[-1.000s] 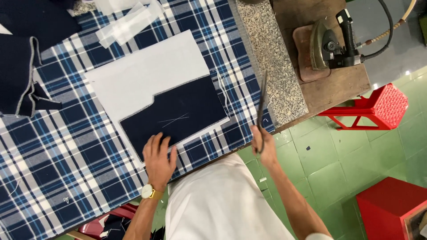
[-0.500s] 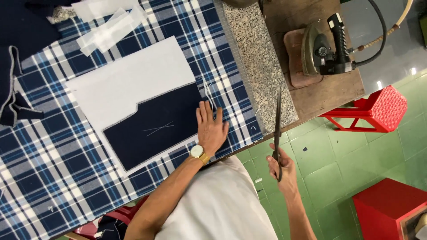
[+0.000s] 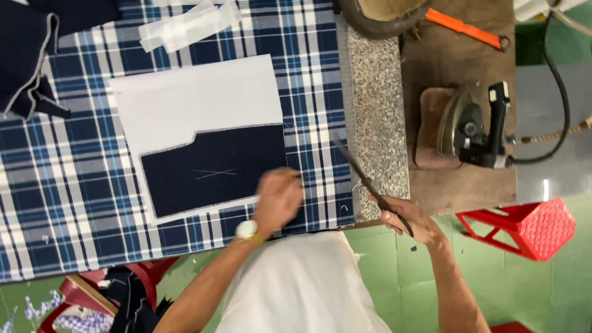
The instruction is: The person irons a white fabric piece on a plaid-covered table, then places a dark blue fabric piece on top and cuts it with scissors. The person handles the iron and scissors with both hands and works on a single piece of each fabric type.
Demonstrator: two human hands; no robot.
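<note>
A dark navy fabric piece (image 3: 213, 169) with a chalk cross lies on a white sheet of lining (image 3: 197, 98), both on a blue plaid table cover (image 3: 74, 185). My left hand (image 3: 279, 198), blurred and wearing a gold watch, is at the lower right corner of the navy piece with its fingers curled; whether it pinches anything is unclear. My right hand (image 3: 407, 219) holds long dark scissors (image 3: 370, 185) at the table's near edge, blades pointing up and left over the plaid cover.
A speckled stone slab (image 3: 376, 111) borders the plaid cover. Beyond it, a wooden bench (image 3: 468, 179) carries an iron (image 3: 475, 126) with a cord. Navy fabric (image 3: 28, 55) and white strips (image 3: 188, 24) lie at the back. A red plastic stool (image 3: 530, 228) stands on the green floor.
My left hand slid from flat beside the navy piece to its lower right corner and curled. The scissors swung from upright to pointing up-left over the table. The view shifted.
</note>
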